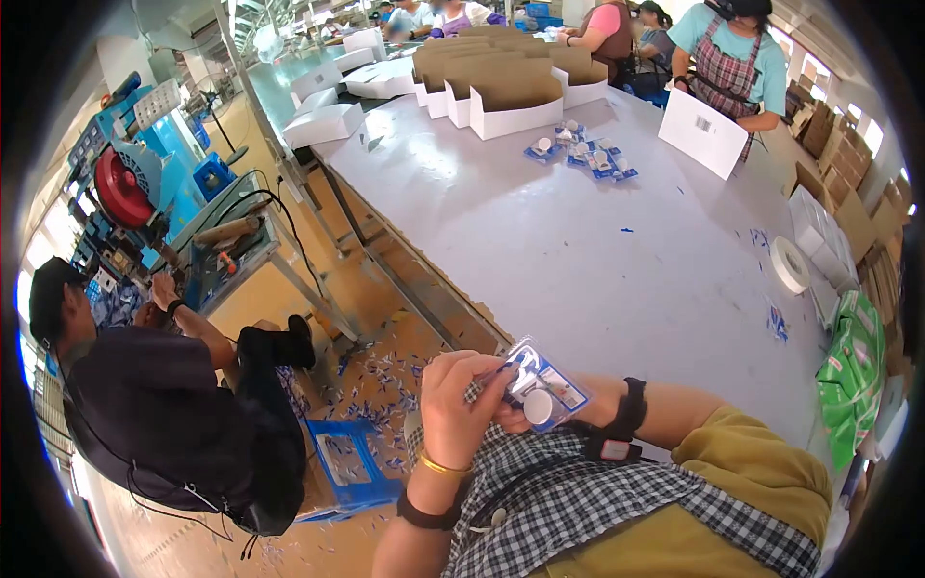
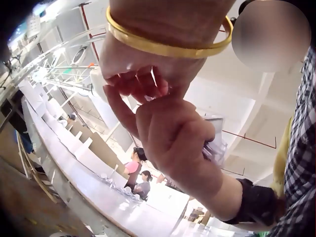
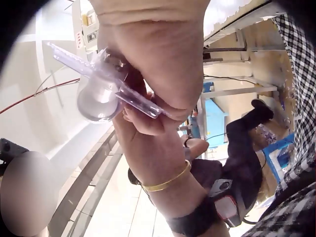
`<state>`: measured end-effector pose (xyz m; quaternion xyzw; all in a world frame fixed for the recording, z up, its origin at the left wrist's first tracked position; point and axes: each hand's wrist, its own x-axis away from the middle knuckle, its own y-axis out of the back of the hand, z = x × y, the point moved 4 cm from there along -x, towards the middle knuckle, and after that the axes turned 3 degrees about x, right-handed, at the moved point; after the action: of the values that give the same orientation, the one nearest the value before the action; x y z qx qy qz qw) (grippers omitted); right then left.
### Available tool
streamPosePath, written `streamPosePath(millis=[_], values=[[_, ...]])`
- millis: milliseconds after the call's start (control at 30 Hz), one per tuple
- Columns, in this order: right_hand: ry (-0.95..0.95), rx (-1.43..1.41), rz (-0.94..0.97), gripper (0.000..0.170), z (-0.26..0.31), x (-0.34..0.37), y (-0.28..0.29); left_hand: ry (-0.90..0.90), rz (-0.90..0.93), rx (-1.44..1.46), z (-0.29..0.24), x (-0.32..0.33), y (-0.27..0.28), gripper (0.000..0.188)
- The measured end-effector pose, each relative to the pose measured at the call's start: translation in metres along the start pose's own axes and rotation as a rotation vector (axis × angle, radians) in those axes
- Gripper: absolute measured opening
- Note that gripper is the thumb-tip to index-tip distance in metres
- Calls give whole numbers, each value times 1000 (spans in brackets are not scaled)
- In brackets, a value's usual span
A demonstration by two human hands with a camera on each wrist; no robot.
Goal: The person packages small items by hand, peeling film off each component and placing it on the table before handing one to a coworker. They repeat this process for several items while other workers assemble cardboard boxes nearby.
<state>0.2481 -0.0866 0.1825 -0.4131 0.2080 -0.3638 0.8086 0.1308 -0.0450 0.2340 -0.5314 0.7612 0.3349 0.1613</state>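
A small blister pack (image 1: 549,385) with a blue-printed card and a round white item under clear plastic is held before the checked apron. My left hand (image 1: 455,405), with a gold bangle at its wrist, pinches the pack's left edge between thumb and fingers. Mostly behind the pack in the head view, my right hand (image 3: 158,59) grips it in the right wrist view, where the clear bulging plastic (image 3: 96,101) sticks out beside the fingers. The two hands meet in the left wrist view, with curled right-hand knuckles below the left fingers.
A long pale table (image 1: 462,222) bears white boxes (image 1: 515,116), several similar packs (image 1: 602,159) and a tape roll (image 1: 789,265). A green bag (image 1: 853,376) lies right. At left, a seated person (image 1: 173,414) works by a machine (image 1: 130,188); blue-white scraps litter the floor. Other people stand beyond the table.
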Motion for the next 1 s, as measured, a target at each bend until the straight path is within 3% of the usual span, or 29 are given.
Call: streamPosePath(millis=[200, 267, 367, 500, 600, 633, 700, 767, 900, 1000], values=[[36, 104, -290, 30, 8, 6, -7, -155, -48, -146, -2, 0, -2, 20], [8, 473, -520, 21, 8, 7, 11, -220, -30, -232, -5, 0, -3, 23], [119, 242, -580, 16, 0, 3, 22, -201, -42, -232, -3, 3, -7, 25], [191, 333, -632, 13, -2, 3, 25, -188, -62, -239, 1, 9, -10, 23], [355, 1339, -475, 10, 15, 6, 12, -17, 1, -115, 11, 12, -13, 19], [342, 1311, -463, 12, 14, 8, 13, 26, 6, -86, 16, 15, -14, 18], [122, 671, -569, 16, 3, 5, 24, 50, 11, -87, 20, 20, -15, 17], [15, 350, -656, 21, -5, 0, 32, 56, 37, -82, 20, 21, -13, 16], [27, 213, -686, 26, 10, 6, 33, 43, 115, -50, 20, 25, -11, 21], [17, 268, -632, 30, 25, 13, 32, 51, 124, -23, 25, 32, -12, 22]])
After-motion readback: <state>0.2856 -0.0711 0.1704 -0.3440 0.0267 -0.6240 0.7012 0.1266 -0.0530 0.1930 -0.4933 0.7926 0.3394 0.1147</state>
